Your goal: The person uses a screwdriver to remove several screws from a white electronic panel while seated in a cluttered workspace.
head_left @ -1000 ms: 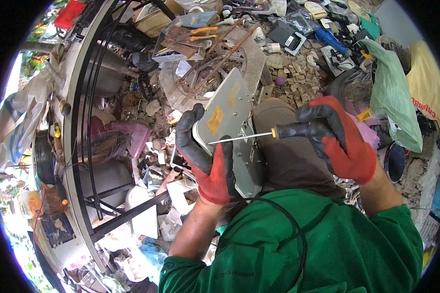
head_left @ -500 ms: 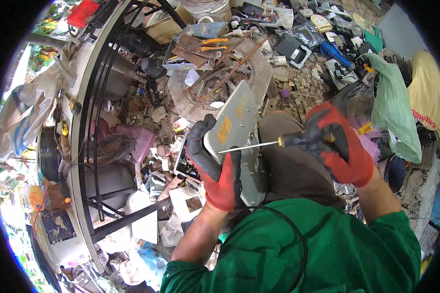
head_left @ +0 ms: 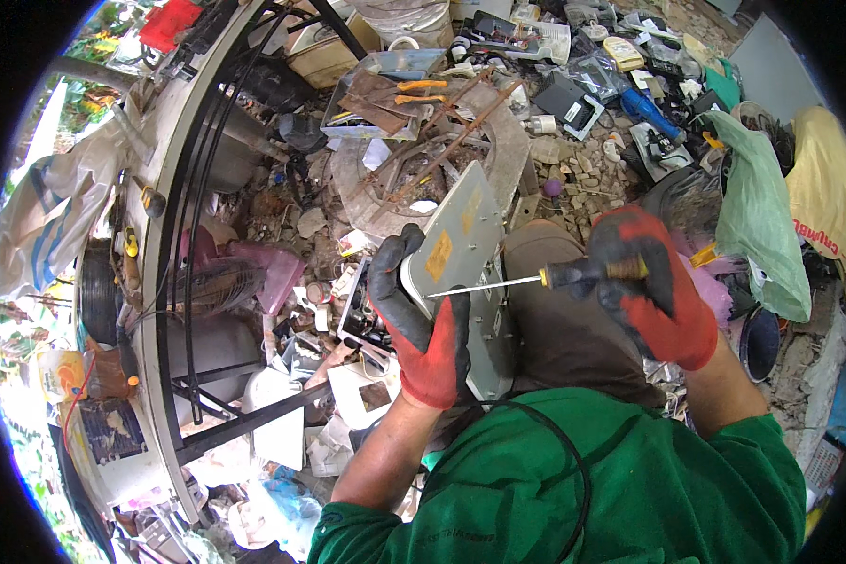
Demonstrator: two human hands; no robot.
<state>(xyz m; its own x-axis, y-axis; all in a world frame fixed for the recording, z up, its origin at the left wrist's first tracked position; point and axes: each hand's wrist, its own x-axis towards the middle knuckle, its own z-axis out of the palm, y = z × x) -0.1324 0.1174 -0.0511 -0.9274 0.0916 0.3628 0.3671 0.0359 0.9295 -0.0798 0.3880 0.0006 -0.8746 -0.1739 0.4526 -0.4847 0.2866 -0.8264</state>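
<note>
My left hand, in a red and black work glove, grips the near left edge of a flat grey panel, with the thumb along its near side. The panel stands tilted on edge against my legs. It has rounded corners, an orange-yellow patch on the left face and small studs on the right face. In my right hand, gloved alike, is a screwdriver with a black and yellow handle. Its long thin shaft points left, and the tip appears at the panel's edge, just above my left thumb. Whether it touches I cannot tell.
A round concrete piece with rusty rods lies ahead, bearing a blue-grey tray with orange-handled pliers. Along the left runs a black metal frame. Scrap electronics cover the far right ground; plastic bags hang at the right.
The view has shifted slightly. The screwdriver's handle has turned a little in my right hand and shows more of its yellow end. My left hand keeps its grip on the panel.
</note>
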